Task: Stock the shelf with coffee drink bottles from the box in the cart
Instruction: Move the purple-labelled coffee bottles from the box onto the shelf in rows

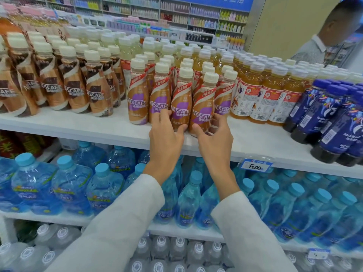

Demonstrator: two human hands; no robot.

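Left hand (167, 140) gripped upright coffee bottle (179, 103), right hand (215, 138) curled round second bottle (203, 107) (sides touching), both at shelf (78, 124) front, purple-label row (137, 95) directly behind

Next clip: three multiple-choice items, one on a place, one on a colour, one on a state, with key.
1. What stands just right of the purple-label coffee bottles on the white shelf? A. cartons B. amber drink bottles C. cans
2. Caps of the water bottles one shelf down: A. red B. black C. light blue
3. The left hand and right hand: A. each grips a coffee bottle B. both hang empty C. both hold one box
Key: B, amber bottles adjoin the coffee's right; C, pale blue caps show; A, fingers curl round front bottles.
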